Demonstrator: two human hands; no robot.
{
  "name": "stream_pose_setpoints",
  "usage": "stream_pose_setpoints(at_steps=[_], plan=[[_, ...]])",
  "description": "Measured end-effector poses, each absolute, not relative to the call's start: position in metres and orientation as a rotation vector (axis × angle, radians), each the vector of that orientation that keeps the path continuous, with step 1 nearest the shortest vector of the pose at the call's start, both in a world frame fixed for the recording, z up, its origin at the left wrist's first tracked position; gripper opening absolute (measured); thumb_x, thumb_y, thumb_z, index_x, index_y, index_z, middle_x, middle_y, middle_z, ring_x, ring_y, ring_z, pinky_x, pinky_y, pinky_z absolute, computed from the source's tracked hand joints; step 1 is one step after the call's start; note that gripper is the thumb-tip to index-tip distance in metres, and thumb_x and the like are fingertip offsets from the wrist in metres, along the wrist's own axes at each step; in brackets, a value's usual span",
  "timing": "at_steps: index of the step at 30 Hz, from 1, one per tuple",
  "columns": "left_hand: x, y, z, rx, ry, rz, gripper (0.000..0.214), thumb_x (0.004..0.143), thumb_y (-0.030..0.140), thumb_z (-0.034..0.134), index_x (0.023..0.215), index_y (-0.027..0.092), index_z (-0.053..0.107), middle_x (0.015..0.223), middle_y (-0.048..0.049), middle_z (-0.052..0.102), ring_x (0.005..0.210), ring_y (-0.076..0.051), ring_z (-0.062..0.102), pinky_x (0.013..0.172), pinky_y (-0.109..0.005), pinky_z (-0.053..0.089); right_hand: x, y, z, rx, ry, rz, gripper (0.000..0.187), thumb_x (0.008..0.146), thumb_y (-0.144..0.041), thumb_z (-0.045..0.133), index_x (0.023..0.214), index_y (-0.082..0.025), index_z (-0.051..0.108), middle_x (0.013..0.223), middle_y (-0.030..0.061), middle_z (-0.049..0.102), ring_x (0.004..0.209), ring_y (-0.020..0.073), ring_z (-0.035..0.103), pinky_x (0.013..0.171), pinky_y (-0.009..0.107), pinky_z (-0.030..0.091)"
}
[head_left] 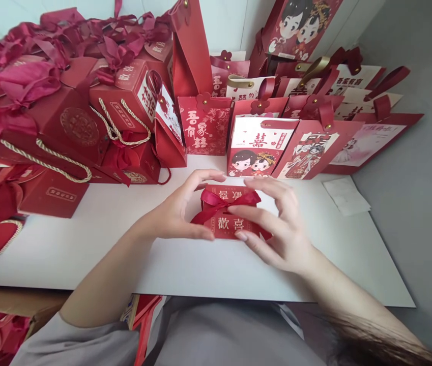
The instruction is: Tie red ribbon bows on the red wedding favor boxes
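Note:
A small red gift box (226, 224) with gold characters and a dark red ribbon bow (223, 201) lies on the white board (86, 244) in front of me. My left hand (179, 209) cups the box's left side, thumb along the near edge and fingers curled over the far edge. My right hand (279, 223) grips the right side, its index finger lying across the ribbon and its thumb at the near edge. Both hands are closed on the box.
Red gift bags and boxes with rope handles and ribbons (66, 122) crowd the left and back. Printed paper bags (261, 147) stand in a row behind the box. A white paper scrap (347, 195) lies at right. Grey floor (422, 193) lies beyond the board's right edge.

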State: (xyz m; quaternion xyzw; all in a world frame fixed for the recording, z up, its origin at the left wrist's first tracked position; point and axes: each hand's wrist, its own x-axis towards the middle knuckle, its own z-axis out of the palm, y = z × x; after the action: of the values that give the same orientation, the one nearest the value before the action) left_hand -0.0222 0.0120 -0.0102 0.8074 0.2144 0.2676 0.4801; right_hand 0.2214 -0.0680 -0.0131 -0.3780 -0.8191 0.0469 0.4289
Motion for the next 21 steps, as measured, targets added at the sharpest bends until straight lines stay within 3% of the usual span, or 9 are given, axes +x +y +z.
stream_pose_setpoints(at_steps=[3, 7, 9, 12, 15, 17, 19, 21], plan=[[-0.028, 0.013, -0.009, 2.045, 0.531, 0.51, 0.138, 0.052, 0.049, 0.095, 0.161, 0.037, 0.012, 0.159, -0.0147, 0.036, 0.146, -0.041, 0.038, 0.114, -0.056, 0.045, 0.222, -0.066, -0.018, -0.928, -2.15, 0.115, 0.028, 0.089, -0.031, 0.07, 0.117, -0.026, 0.071, 0.144, 0.0125, 0.05, 0.134, 0.0378, 0.048, 0.116, 0.065, 0.031], [-0.024, 0.01, -0.016, 1.999, 0.658, 0.464, 0.132, 0.068, 0.041, 0.089, 0.161, 0.037, -0.005, 0.158, -0.0142, 0.04, 0.135, -0.037, 0.054, 0.105, -0.051, 0.054, 0.226, -0.062, -0.019, -1.006, -2.074, 0.112, 0.028, 0.092, -0.025, 0.067, 0.12, -0.023, 0.07, 0.146, 0.0151, 0.05, 0.135, 0.0359, 0.049, 0.114, 0.061, 0.037], [-0.019, 0.011, -0.022, 1.962, 0.715, 0.55, 0.127, 0.072, 0.039, 0.086, 0.161, 0.037, -0.004, 0.157, -0.0144, 0.041, 0.132, -0.037, 0.056, 0.104, -0.05, 0.055, 0.229, -0.059, -0.018, -1.048, -1.99, 0.103, 0.027, 0.093, -0.021, 0.065, 0.119, -0.022, 0.069, 0.143, 0.0152, 0.053, 0.133, 0.0335, 0.051, 0.111, 0.057, 0.041], [-0.016, 0.015, -0.033, 1.972, 0.809, 0.703, 0.125, 0.069, 0.042, 0.087, 0.161, 0.036, 0.004, 0.161, -0.0141, 0.034, 0.14, -0.039, 0.047, 0.112, -0.051, 0.046, 0.232, -0.053, -0.021, -1.106, -1.876, 0.172, 0.035, 0.093, -0.022, 0.066, 0.127, -0.021, 0.062, 0.141, 0.0165, 0.055, 0.132, 0.0316, 0.053, 0.11, 0.054, 0.044], [-0.019, 0.021, -0.038, 1.982, 0.896, 0.823, 0.115, 0.07, 0.056, 0.083, 0.16, 0.03, 0.016, 0.16, -0.0149, 0.036, 0.143, -0.038, 0.042, 0.115, -0.051, 0.041, 0.232, -0.05, -0.027, -1.135, -1.825, 0.262, 0.042, 0.092, -0.026, 0.068, 0.131, -0.021, 0.056, 0.143, 0.0177, 0.054, 0.134, 0.0317, 0.051, 0.108, 0.053, 0.047], [-0.023, 0.024, -0.034, 1.954, 1.011, 0.931, 0.081, 0.081, 0.065, 0.067, 0.145, 0.023, 0.041, 0.139, -0.0149, 0.056, 0.125, -0.032, 0.057, 0.104, -0.046, 0.048, 0.23, -0.048, -0.03, -1.127, -1.825, 0.225, 0.037, 0.092, -0.025, 0.068, 0.127, -0.021, 0.058, 0.141, 0.017, 0.055, 0.131, 0.0319, 0.053, 0.105, 0.053, 0.048], [-0.028, 0.025, -0.026, 1.964, 1.156, 0.921, 0.049, 0.091, 0.064, 0.052, 0.107, 0.019, 0.062, 0.101, -0.008, 0.068, 0.091, -0.023, 0.064, 0.081, -0.035, 0.052, 0.229, -0.049, -0.03, -1.101, -1.829, 0.167, 0.03, 0.092, -0.022, 0.067, 0.121, -0.022, 0.061, 0.136, 0.0158, 0.058, 0.125, 0.0315, 0.056, 0.101, 0.052, 0.05], [-0.032, 0.024, -0.014, 2.007, 1.213, 0.788, 0.047, 0.094, 0.059, 0.05, 0.073, 0.018, 0.058, 0.072, -0.0018, 0.06, 0.067, -0.016, 0.055, 0.062, -0.029, 0.044, 0.228, -0.05, -0.028, -1.07, -1.82, 0.137, 0.026, 0.092, -0.018, 0.065, 0.117, -0.023, 0.062, 0.131, 0.0147, 0.06, 0.119, 0.0306, 0.059, 0.097, 0.05, 0.051]])
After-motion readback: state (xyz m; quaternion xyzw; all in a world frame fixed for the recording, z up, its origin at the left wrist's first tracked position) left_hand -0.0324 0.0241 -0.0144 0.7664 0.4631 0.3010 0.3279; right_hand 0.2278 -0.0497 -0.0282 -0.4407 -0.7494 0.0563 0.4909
